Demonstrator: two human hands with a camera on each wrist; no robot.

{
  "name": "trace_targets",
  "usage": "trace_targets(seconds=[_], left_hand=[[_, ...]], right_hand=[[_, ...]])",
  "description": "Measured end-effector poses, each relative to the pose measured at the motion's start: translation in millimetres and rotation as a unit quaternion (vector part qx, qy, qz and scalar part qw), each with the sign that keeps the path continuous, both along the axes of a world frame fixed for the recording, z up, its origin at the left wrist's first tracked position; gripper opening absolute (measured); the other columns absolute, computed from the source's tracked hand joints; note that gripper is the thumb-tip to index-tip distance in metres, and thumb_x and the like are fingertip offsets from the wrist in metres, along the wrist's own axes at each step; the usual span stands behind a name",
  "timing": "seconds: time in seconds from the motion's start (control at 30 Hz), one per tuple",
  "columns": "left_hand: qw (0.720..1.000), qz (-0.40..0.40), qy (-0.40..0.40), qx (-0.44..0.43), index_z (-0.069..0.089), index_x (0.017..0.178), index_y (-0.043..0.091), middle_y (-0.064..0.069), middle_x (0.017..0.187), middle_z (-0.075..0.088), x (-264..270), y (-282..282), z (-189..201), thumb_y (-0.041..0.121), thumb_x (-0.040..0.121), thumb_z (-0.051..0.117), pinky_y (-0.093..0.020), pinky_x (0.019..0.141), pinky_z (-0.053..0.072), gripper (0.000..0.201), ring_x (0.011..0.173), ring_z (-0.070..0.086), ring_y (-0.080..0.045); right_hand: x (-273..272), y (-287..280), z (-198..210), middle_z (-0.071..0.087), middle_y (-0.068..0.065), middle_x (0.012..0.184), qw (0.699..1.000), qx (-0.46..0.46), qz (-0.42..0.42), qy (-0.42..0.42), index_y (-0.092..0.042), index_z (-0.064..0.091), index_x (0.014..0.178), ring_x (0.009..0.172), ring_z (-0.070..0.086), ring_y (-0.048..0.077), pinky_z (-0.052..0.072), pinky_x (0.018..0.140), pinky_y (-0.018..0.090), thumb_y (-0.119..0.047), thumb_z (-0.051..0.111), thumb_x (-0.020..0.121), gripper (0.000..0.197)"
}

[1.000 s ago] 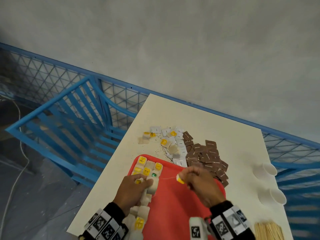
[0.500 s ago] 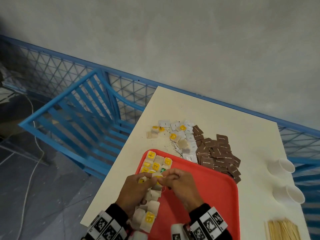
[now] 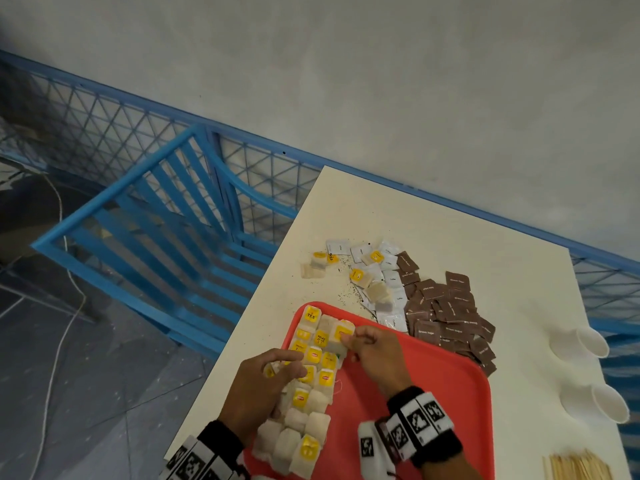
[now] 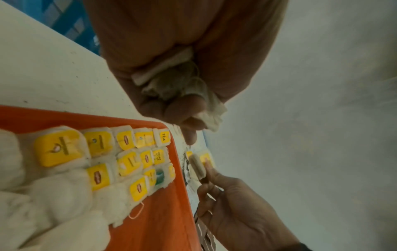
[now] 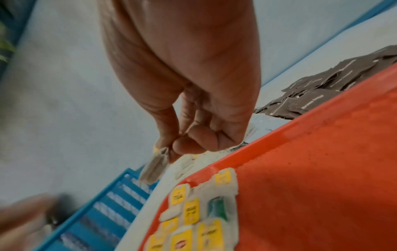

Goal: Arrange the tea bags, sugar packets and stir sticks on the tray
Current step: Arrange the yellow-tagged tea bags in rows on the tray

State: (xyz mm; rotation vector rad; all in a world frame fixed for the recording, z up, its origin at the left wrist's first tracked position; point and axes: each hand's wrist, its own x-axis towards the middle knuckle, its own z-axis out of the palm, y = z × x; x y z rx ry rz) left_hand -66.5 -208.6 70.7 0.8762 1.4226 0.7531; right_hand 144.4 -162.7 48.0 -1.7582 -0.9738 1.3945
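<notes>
Cream table point(image 3: 433, 244) carries the red tray point(image 3: 415, 393). Right hand point(image 3: 377, 355) pinches a tea bag point(image 3: 341, 336) at the tray's 11 o'clock corner; left hand point(image 3: 263, 386) clutches spare bags point(image 4: 182, 84). Lay it flush, label up.

The right half of the red tray point(image 3: 433, 403) is bare, open to a hand. Its left side is packed with rows of tea bags point(image 3: 311, 386), with both hands above them. Beyond the far rim, loose packets point(image 3: 440, 306) crowd the table point(image 3: 398, 216). Two paper cups point(image 3: 585, 344) and a bundle of sticks point(image 3: 578, 467) line the right edge.
</notes>
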Motion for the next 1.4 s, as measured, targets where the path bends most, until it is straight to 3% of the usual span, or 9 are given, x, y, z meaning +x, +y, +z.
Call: trace_targets(seconds=[0.13, 0.3, 0.53, 0.67, 0.8, 0.97, 1.17, 1.27, 1.4], left_hand=[[1.0, -0.013, -0.001, -0.008, 0.078, 0.093, 0.024, -0.006, 0.09, 0.078, -18.3, 0.2, -5.5, 0.02, 0.092, 0.069, -0.052, 0.063, 0.057, 0.01, 0.074, 0.065, -0.05], [1.0, 0.003, 0.004, -0.016, 0.075, 0.093, 0.011, -0.004, 0.075, 0.076, -29.0, 4.9, -0.4, 0.015, 0.094, 0.065, -0.018, 0.04, 0.044, 0.01, 0.045, 0.061, -0.005], [0.999, 0.021, -0.032, -0.036, 0.071, 0.098, 0.012, -0.009, 0.09, 0.077, -37.3, 11.9, 1.2, 0.022, 0.096, 0.062, -0.019, 0.036, 0.038, 0.014, 0.042, 0.057, -0.005], [0.994, 0.041, -0.079, -0.061, 0.071, 0.102, 0.011, -0.008, 0.092, 0.077, -36.6, 18.3, 3.6, 0.03, 0.095, 0.061, -0.02, 0.039, 0.039, 0.023, 0.051, 0.061, -0.008], [0.971, 0.087, -0.19, -0.112, 0.069, 0.107, 0.005, -0.012, 0.089, 0.075, -30.6, 26.5, 7.7, 0.038, 0.089, 0.059, -0.02, 0.04, 0.04, 0.039, 0.056, 0.057, -0.015], [0.941, 0.093, -0.294, -0.138, 0.065, 0.11, 0.002, -0.013, 0.085, 0.068, -19.6, 33.1, 9.2, 0.043, 0.087, 0.058, -0.023, 0.038, 0.044, 0.048, 0.052, 0.057, -0.016], [0.931, 0.079, -0.326, -0.147, 0.063, 0.11, 0.003, -0.012, 0.077, 0.062, 10.0, 34.3, 12.3, 0.047, 0.094, 0.053, -0.025, 0.04, 0.047, 0.048, 0.054, 0.059, -0.018], [0.933, 0.061, -0.322, -0.15, 0.062, 0.11, 0.004, -0.011, 0.075, 0.063, 31.5, 29.7, 16.1, 0.045, 0.097, 0.053, -0.026, 0.044, 0.045, 0.044, 0.05, 0.053, -0.017], [0.934, 0.045, -0.324, -0.144, 0.06, 0.115, 0.008, -0.017, 0.092, 0.062, 55.5, 22.0, 16.2, 0.037, 0.09, 0.067, -0.027, 0.056, 0.046, 0.039, 0.064, 0.055, -0.021]], right_hand=[[-1.0, 39.4, -23.0, 0.057, -0.004, 0.051, 0.999, -0.03, -0.005, -0.045, -0.009, 0.059, 0.063, 0.047, 0.048, 0.008, 0.041, 0.046, 0.017, -0.005, 0.075, 0.084, 0.027], [-13.5, 64.8, -44.7, 0.061, 0.01, 0.057, 0.994, -0.068, 0.02, -0.081, -0.013, 0.055, 0.05, 0.051, 0.054, 0.017, 0.047, 0.055, 0.026, -0.004, 0.078, 0.08, 0.039], [-27.6, 66.9, -53.7, 0.066, 0.004, 0.068, 0.976, -0.058, 0.012, -0.209, -0.012, 0.057, 0.073, 0.054, 0.06, 0.014, 0.047, 0.045, 0.015, -0.011, 0.081, 0.077, 0.024], [-35.6, 61.6, -51.4, 0.065, 0.004, 0.075, 0.963, -0.001, 0.032, -0.268, -0.018, 0.051, 0.075, 0.07, 0.063, 0.027, 0.056, 0.064, 0.038, -0.021, 0.074, 0.079, 0.023], [-41.2, 55.4, -49.8, 0.067, 0.004, 0.088, 0.919, 0.063, 0.163, -0.352, -0.014, 0.07, 0.084, 0.084, 0.062, 0.021, 0.044, 0.07, 0.029, -0.019, 0.056, 0.093, 0.018], [-37.3, 49.1, -27.0, 0.065, 0.005, 0.096, 0.921, 0.055, 0.211, -0.324, -0.017, 0.071, 0.091, 0.089, 0.06, 0.021, 0.04, 0.074, 0.028, -0.022, 0.057, 0.095, 0.016], [-28.8, -3.3, 61.8, 0.055, -0.016, 0.061, 0.952, 0.172, 0.202, -0.156, -0.019, 0.069, 0.074, 0.057, 0.047, 0.001, 0.034, 0.055, 0.014, -0.026, 0.072, 0.089, 0.017], [-21.9, -28.4, 72.8, 0.054, -0.01, 0.077, 0.936, 0.161, 0.241, -0.202, -0.027, 0.067, 0.085, 0.067, 0.046, 0.003, 0.035, 0.06, 0.016, -0.05, 0.077, 0.077, 0.026], [-8.0, -44.3, 76.9, 0.053, -0.012, 0.078, 0.916, 0.187, 0.25, -0.252, -0.029, 0.061, 0.076, 0.072, 0.045, -0.002, 0.031, 0.065, 0.012, -0.041, 0.075, 0.081, 0.019]])
